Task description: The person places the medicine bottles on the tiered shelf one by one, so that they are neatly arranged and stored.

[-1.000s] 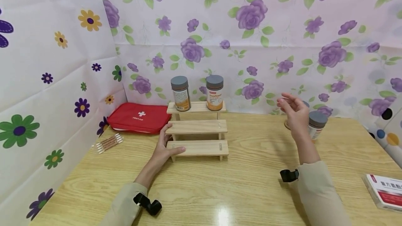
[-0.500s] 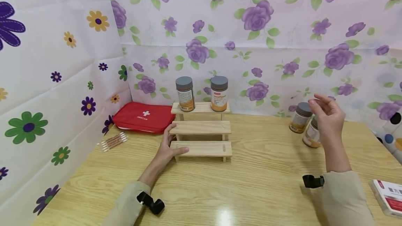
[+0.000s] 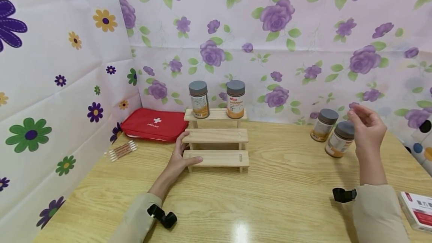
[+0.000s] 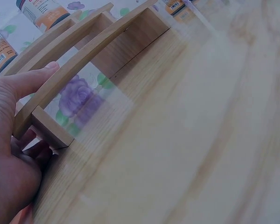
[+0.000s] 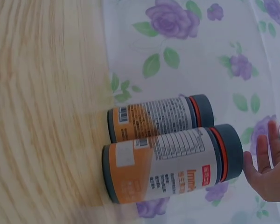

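The left hand (image 3: pixel 178 158) grips the left end of the tiered wooden stand (image 3: pixel 217 135), thumb on its lowest step (image 3: pixel 221 156). The right hand (image 3: pixel 369 130) has loosely bent fingers, holding nothing, just beside the front jar (image 3: pixel 339 141); the back jar (image 3: pixel 323 126) stands past it. Behind the left fingers lies the red pouch (image 3: pixel 153 125); farther off, the left jar (image 3: pixel 200 102) and right jar (image 3: pixel 235 101) stand on the top step (image 3: pixel 217 114).

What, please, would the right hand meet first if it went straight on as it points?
Probably the flowered cloth behind the nearby bottles, though depth is unclear; perhaps the nearer lid.
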Available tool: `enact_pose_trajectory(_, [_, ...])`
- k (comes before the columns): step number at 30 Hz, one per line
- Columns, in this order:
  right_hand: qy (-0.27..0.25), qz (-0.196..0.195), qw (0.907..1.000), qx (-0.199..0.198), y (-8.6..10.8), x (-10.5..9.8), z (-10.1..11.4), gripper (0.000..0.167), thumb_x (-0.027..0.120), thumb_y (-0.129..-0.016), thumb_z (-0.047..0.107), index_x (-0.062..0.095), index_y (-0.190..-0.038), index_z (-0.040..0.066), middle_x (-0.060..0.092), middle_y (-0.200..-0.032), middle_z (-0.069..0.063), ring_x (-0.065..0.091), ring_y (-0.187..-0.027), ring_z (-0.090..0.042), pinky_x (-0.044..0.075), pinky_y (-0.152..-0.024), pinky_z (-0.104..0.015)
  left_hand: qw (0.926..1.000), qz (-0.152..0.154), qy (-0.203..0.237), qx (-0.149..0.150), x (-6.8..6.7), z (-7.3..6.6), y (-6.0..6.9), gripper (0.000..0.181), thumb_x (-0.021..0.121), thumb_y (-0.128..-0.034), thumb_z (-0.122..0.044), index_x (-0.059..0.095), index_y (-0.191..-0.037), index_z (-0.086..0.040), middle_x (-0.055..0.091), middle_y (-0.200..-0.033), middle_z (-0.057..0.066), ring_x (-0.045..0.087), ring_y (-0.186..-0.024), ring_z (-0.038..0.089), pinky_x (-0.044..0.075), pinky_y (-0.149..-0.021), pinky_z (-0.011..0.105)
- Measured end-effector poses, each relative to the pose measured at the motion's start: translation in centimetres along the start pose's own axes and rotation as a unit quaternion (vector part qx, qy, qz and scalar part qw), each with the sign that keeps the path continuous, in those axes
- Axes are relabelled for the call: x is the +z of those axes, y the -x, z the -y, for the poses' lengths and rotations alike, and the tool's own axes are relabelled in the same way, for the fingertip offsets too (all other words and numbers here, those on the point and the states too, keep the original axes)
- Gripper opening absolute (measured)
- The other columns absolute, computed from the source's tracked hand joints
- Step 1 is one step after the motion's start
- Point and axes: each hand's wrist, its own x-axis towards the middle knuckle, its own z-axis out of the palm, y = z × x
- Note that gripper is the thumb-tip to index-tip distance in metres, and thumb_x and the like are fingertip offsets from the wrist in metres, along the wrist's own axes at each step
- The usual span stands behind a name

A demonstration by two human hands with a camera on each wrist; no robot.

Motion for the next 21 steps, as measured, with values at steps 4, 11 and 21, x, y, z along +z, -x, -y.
enact_pose_trajectory(4, [0.01, -0.012, 0.9995, 0.026, -0.4, -0.7, 0.0, 0.022, 0.075, -0.082, 0.0, 0.072, -0.101, 0.011, 0.07, -0.084, 0.009, 0.06, -0.081, -0.002, 0.048, -0.069, -0.006, 1.0, 0.002, 0.003, -0.003, 0.0, -0.1, -0.1, 0.095, 0.076, -0.0786, -0.001, 0.02, -0.149, -0.03, 0.035, -0.151, 0.014, 0.03, -0.144, 0.031, 0.034, -0.109, 0.049])
enact_pose_trajectory(11, [0.016, 0.036, 0.9967, 0.071, -1.1, -2.6, -0.1, 0.026, 0.075, -0.083, 0.005, 0.067, -0.103, 0.019, 0.067, -0.089, 0.013, 0.058, -0.085, 0.002, 0.047, -0.072, -0.004, 1.0, -0.001, -0.002, -0.001, 0.0, -0.1, 0.0, 0.095, 0.076, -0.0789, -0.001, 0.019, -0.149, -0.03, 0.036, -0.151, 0.014, 0.03, -0.143, 0.031, 0.033, -0.109, 0.049])
enact_pose_trajectory(21, [0.043, 0.178, 0.9747, 0.128, -1.9, -5.7, -1.1, 0.042, 0.067, -0.092, 0.013, 0.051, -0.127, 0.029, 0.057, -0.11, 0.018, 0.058, -0.093, 0.013, 0.033, -0.109, -0.014, 1.0, 0.001, -0.004, -0.001, 0.0, 0.0, -0.1, 0.094, 0.076, -0.079, -0.001, 0.02, -0.149, -0.029, 0.035, -0.151, 0.014, 0.03, -0.143, 0.03, 0.033, -0.11, 0.049])
